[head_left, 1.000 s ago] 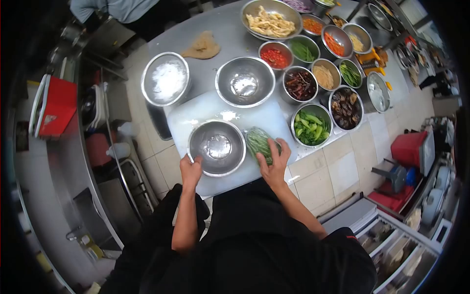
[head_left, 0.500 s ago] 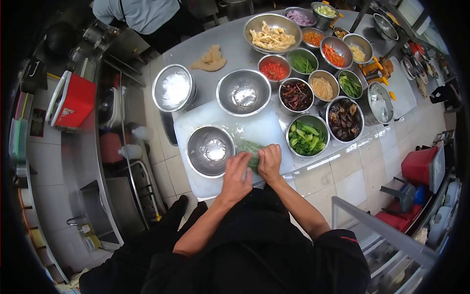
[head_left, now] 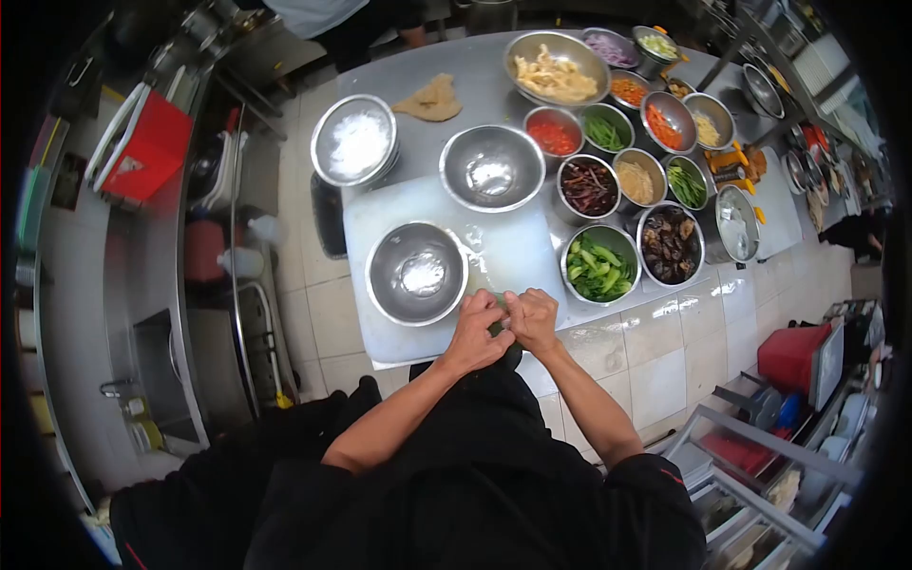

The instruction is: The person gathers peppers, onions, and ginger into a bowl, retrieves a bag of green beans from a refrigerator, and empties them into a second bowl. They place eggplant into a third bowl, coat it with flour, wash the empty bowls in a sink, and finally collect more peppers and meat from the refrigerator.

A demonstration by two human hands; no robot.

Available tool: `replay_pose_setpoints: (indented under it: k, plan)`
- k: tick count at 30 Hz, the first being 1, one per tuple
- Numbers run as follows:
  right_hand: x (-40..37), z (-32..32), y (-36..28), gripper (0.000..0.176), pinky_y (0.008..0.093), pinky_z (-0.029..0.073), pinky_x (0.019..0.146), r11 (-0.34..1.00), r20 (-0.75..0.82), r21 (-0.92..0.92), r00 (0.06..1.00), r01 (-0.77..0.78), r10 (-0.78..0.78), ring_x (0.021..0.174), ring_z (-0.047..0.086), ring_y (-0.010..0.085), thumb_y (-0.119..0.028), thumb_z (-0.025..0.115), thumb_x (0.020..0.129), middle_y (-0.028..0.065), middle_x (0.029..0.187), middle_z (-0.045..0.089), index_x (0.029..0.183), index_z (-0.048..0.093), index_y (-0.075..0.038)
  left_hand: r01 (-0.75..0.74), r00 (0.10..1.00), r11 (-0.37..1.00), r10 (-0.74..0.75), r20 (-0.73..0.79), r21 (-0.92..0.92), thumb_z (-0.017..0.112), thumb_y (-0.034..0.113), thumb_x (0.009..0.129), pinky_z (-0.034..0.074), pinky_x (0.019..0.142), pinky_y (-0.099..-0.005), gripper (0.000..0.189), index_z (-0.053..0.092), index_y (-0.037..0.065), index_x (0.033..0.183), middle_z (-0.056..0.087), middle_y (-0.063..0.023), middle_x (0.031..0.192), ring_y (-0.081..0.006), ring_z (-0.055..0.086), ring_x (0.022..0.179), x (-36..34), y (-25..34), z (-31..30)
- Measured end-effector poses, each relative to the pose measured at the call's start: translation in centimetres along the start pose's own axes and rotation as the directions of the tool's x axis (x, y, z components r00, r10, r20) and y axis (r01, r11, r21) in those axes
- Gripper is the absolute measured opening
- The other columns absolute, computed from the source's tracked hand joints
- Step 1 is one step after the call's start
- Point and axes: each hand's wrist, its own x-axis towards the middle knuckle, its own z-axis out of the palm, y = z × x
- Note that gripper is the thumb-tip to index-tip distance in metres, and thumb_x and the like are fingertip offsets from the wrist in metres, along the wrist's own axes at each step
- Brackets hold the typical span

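My left hand (head_left: 478, 332) and my right hand (head_left: 532, 320) meet at the near edge of the white cutting board (head_left: 522, 242). Between them they grip a green bundle (head_left: 497, 326), mostly hidden by the fingers; it looks like a bag or wrapped greens. Both hands have their fingers curled round it. Just left of my left hand, an empty steel bowl (head_left: 416, 274) rests on the board. A second empty steel bowl (head_left: 491, 169) stands at the board's far edge.
Bowls of green vegetables (head_left: 600, 264), dark mushrooms (head_left: 671, 243), dried chilies (head_left: 588, 187) and several other ingredients crowd the right side. A bowl with white contents (head_left: 354, 140) and a brown cloth (head_left: 432, 99) lie far left. Another person (head_left: 328, 19) stands beyond the table.
The hands have drawn closer together and nearer my body, covering more of the green bundle. The camera view has shifted, and the other person shows less at the top.
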Motion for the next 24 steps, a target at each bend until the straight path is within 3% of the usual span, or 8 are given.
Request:
replay_pose_setpoints:
  k: [6, 8, 10, 13, 15, 17, 19, 24]
  plan:
    - [-1.3, -1.9, -5.0, 0.025, 0.0339, 0.038, 0.051, 0.956, 0.320, 0.257, 0.946, -0.139, 0.052, 0.053, 0.047, 0.0229, -0.015, 0.059, 0.083, 0.0084, 0.055, 0.049, 0.061, 0.056, -0.003, 0.094, 0.918, 0.975, -0.162, 0.362, 0.200, 0.061, 0.011, 0.061, 0.041, 0.065, -0.0401, 0.009, 0.056, 0.003, 0.062, 0.050, -0.0089, 0.080, -0.0260, 0.049, 0.078, -2.2, 3.6, -5.4]
    - [-0.1, -3.0, -8.0, 0.020, 0.0311, 0.039, 0.054, 0.915, 0.375, 0.352, 0.926, -0.195, 0.053, 0.058, 0.048, 0.0193, -0.016, 0.062, 0.082, 0.0069, 0.059, 0.051, 0.067, 0.058, -0.003, 0.084, 0.955, 0.996, -0.082, 0.284, 0.005, 0.062, 0.009, 0.062, 0.042, 0.066, -0.0378, 0.009, 0.056, 0.003, 0.062, 0.052, -0.0085, 0.079, -0.0254, 0.050, 0.078, -2.9, 3.1, -7.9]
    - [1.1, -3.8, -10.5, 0.012, 0.0258, 0.039, 0.059, 0.668, 0.584, 0.511, 0.789, -0.541, 0.192, 0.066, 0.048, 0.0118, -0.016, 0.064, 0.082, 0.0033, 0.072, 0.054, 0.084, 0.061, -0.004, 0.045, 0.980, 0.982, -0.008, 0.199, -0.182, 0.063, 0.008, 0.063, 0.042, 0.067, -0.0355, 0.009, 0.055, 0.004, 0.062, 0.053, -0.0081, 0.078, -0.0247, 0.051, 0.077, -3.1, 3.5, -10.1]
    - [5.8, -5.8, -13.3, 0.015, 0.0236, 0.039, 0.061, 0.705, 0.724, 0.455, 0.687, -0.543, 0.061, 0.066, 0.047, 0.0074, -0.015, 0.065, 0.082, 0.0003, 0.078, 0.055, 0.094, 0.060, -0.007, -0.087, 0.988, 0.957, 0.119, 0.101, -0.276, 0.065, 0.004, 0.063, 0.042, 0.067, -0.0321, 0.011, 0.054, 0.002, 0.063, 0.053, -0.0061, 0.074, -0.0226, 0.052, 0.073, -2.4, 5.7, -13.3]
    - [7.4, -6.0, -14.6, 0.017, 0.0266, 0.039, 0.056, 0.707, 0.715, 0.475, 0.698, -0.524, 0.036, 0.062, 0.049, 0.0118, -0.022, 0.066, 0.080, 0.0016, 0.070, 0.054, 0.083, 0.059, -0.006, -0.137, 0.963, 0.925, 0.207, 0.170, -0.354, 0.064, 0.002, 0.062, 0.040, 0.064, -0.0307, 0.013, 0.051, 0.001, 0.062, 0.049, -0.0053, 0.066, -0.0216, 0.050, 0.068, -2.3, 6.1, -14.9]
    - [8.9, -6.2, -15.2, 0.031, 0.0307, 0.039, 0.050, 0.940, 0.702, 0.339, 0.653, 0.043, -0.283, 0.060, 0.050, 0.0176, -0.033, 0.069, 0.077, 0.0024, 0.061, 0.051, 0.067, 0.054, -0.007, -0.098, 0.938, 0.924, 0.211, 0.277, -0.369, 0.065, 0.004, 0.063, 0.040, 0.061, -0.0312, 0.016, 0.049, 0.002, 0.060, 0.049, -0.0050, 0.063, -0.0214, 0.049, 0.065, -2.7, 5.5, -16.4]
    - [9.0, -5.7, -15.4, 0.046, 0.0349, 0.036, 0.046, 0.934, 0.717, 0.355, 0.628, 0.045, -0.303, 0.057, 0.047, 0.0222, -0.040, 0.070, 0.072, 0.0032, 0.054, 0.045, 0.055, 0.043, -0.007, -0.051, 0.897, 0.923, 0.210, 0.389, -0.382, 0.066, 0.006, 0.064, 0.039, 0.058, -0.0316, 0.019, 0.048, 0.003, 0.059, 0.048, -0.0048, 0.061, -0.0211, 0.049, 0.063, -3.2, 5.3, -17.6]
    - [10.2, -5.6, -15.3, 0.052, 0.0348, 0.034, 0.046, 0.875, 0.740, 0.463, 0.483, 0.140, -0.469, 0.057, 0.043, 0.0217, -0.038, 0.075, 0.064, 0.0030, 0.054, 0.040, 0.052, 0.036, -0.007, -0.285, 0.848, 0.956, 0.218, 0.484, 0.069, 0.069, 0.018, 0.066, 0.037, 0.049, -0.0342, 0.029, 0.044, 0.006, 0.056, 0.046, -0.0045, 0.056, -0.0211, 0.046, 0.057, -3.8, 6.2, -20.1]
